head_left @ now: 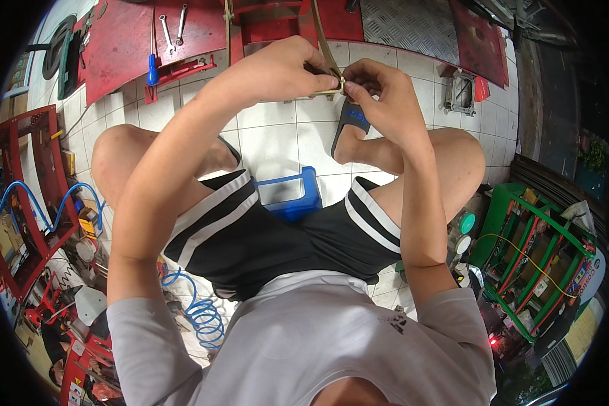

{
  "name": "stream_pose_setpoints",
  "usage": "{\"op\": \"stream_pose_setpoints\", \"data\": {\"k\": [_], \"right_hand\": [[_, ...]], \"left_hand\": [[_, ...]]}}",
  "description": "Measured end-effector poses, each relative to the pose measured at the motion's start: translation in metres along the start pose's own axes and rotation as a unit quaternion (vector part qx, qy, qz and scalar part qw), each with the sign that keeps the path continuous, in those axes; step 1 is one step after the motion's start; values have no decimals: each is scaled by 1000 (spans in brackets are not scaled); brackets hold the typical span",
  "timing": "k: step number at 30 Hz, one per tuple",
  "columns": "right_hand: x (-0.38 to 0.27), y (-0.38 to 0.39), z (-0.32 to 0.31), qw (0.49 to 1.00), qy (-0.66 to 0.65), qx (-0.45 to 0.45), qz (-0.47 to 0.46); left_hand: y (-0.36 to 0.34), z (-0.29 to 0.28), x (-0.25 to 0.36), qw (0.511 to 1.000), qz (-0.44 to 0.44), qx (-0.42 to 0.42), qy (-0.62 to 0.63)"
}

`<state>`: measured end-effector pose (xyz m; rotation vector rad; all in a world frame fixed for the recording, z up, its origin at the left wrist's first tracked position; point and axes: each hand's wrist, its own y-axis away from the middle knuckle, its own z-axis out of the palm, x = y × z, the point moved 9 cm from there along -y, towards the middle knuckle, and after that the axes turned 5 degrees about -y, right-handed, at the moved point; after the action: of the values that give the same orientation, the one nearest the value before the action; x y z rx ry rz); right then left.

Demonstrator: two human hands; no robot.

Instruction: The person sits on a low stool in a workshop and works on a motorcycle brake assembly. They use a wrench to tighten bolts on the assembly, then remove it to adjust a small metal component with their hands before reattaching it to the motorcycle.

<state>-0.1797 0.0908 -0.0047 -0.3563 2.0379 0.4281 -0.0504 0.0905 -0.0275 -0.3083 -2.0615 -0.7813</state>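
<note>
My left hand (pixel 298 71) and my right hand (pixel 379 91) meet at the top middle, with thumbs and fingers closed on a small brass-coloured fitting (pixel 341 85) at the lower end of a tan metal bar (pixel 321 34). A short bar runs leftward under my left hand; exactly which part each fingertip holds is partly hidden. Behind them stands a red metal platform (pixel 413 7) with a chequered plate (pixel 406 27). Two spanners (pixel 181 24) and a blue-handled screwdriver (pixel 153 68) lie on or at its left part.
I sit on a blue plastic stool (pixel 304 189) over white tiles. Red metal frames (pixel 13 135) with a blue hose (pixel 34 203) are at left, a coiled hose (pixel 203 318) below. A green rack (pixel 494 223) stands at right, a metal bracket (pixel 457 91) at upper right.
</note>
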Motion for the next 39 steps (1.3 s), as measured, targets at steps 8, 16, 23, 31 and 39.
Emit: {"op": "stream_pose_setpoints", "data": {"k": [8, 16, 23, 31, 39], "right_hand": [[-1, 0, 0, 1000, 3, -1, -1], [2, -1, -2, 1000, -13, 15, -6], [4, -1, -2, 1000, -15, 18, 0], [2, -1, -2, 1000, -18, 14, -2], [-1, 0, -3, 1000, -6, 13, -7]], "left_hand": [[-1, -3, 2, 999, 30, 43, -4], [-1, -2, 2, 998, 58, 33, -12], [-2, 0, 3, 1000, 5, 9, 1], [-1, -3, 3, 998, 47, 35, -1], [0, -2, 3, 998, 42, 37, 7]]}}
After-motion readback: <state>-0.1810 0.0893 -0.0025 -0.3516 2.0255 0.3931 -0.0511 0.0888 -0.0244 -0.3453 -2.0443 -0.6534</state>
